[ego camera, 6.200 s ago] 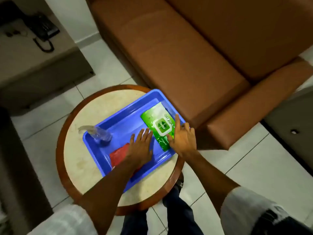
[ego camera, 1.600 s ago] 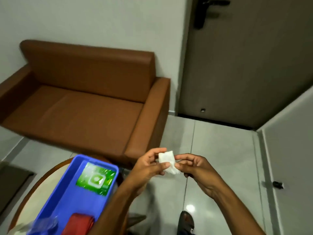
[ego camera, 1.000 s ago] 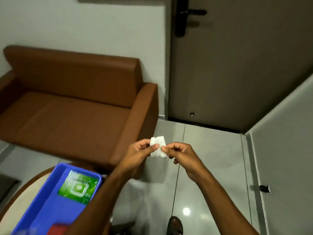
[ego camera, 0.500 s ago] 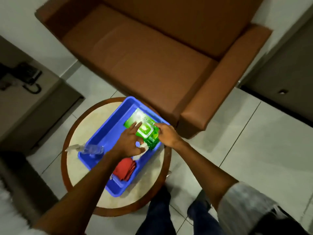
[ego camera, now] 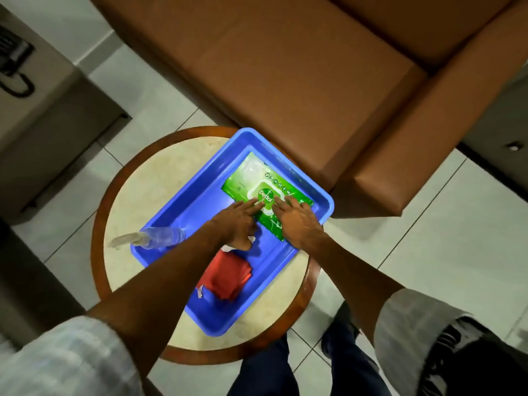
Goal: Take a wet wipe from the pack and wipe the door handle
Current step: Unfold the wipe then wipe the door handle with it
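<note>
A green wet wipe pack [ego camera: 245, 181] lies flat at the far right end of a blue tray [ego camera: 183, 207]. Fingertips of my left hand [ego camera: 237, 221] and my right hand [ego camera: 297, 221] both rest on the pack's white lid, which lies flat. The right hand's fingers are spread and hold nothing. A bit of white wet wipe [ego camera: 251, 239] shows under my left palm, tucked in its curled lower fingers. No door or door handle is in view.
In the tray there is also a folded red cloth [ego camera: 228, 277], and a clear spray bottle [ego camera: 160, 237] lies over its left rim. The tray sits on a round wood-rimmed table [ego camera: 137, 181]. A brown sofa [ego camera: 285, 67] stands behind, a cabinet with a telephone [ego camera: 14, 52] at left.
A second ago both hands held the white wipe up, facing the door. The view is now down on the tray, with both hands on the pack's lid and the wipe under the left palm.
</note>
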A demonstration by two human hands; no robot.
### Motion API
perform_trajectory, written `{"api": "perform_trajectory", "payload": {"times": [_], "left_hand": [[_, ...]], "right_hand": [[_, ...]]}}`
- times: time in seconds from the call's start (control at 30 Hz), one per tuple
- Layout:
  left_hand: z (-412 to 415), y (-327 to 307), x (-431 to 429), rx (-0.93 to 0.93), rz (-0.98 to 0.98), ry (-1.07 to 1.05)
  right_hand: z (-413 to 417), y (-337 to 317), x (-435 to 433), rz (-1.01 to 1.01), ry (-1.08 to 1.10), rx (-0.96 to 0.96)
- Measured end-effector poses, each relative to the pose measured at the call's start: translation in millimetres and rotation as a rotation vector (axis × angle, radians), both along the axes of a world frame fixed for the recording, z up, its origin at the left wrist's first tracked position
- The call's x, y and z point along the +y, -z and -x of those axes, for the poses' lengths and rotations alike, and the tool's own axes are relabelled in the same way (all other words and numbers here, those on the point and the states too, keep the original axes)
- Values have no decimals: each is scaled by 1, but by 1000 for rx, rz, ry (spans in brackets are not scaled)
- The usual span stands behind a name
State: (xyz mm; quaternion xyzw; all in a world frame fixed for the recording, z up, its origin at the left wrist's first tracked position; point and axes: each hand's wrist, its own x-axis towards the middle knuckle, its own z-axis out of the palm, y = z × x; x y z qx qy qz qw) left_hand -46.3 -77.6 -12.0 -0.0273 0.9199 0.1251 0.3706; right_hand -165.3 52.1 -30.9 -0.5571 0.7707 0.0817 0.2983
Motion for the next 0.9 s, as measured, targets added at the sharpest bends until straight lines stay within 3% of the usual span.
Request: {"api": "perform_trajectory", "payload": {"times": [0.17, 0.37, 0.47, 0.57, 0.63, 0.77, 0.9], "left_hand": [[0, 5, -6, -15, -53, 22], [2, 3, -12, 3, -129, -87], [4, -14, -5, 178, -232, -535], [11, -52, 17, 276, -692, -1297], [25, -84, 38, 270, -920, -1546], [65, -139, 91, 262, -1113, -1532], [116, -198, 155, 277, -1174, -1323]], "right_hand": [[-3, 3, -3, -5, -84, 128], [-1, 4, -8, -26, -57, 91], [7, -14, 0, 54, 197, -70], [18, -55, 23, 319, 803, -424], [28, -95, 50, 480, 1021, -589], [50, -171, 107, 605, 1107, -871], [86, -228, 176, 654, 1202, -944]]}}
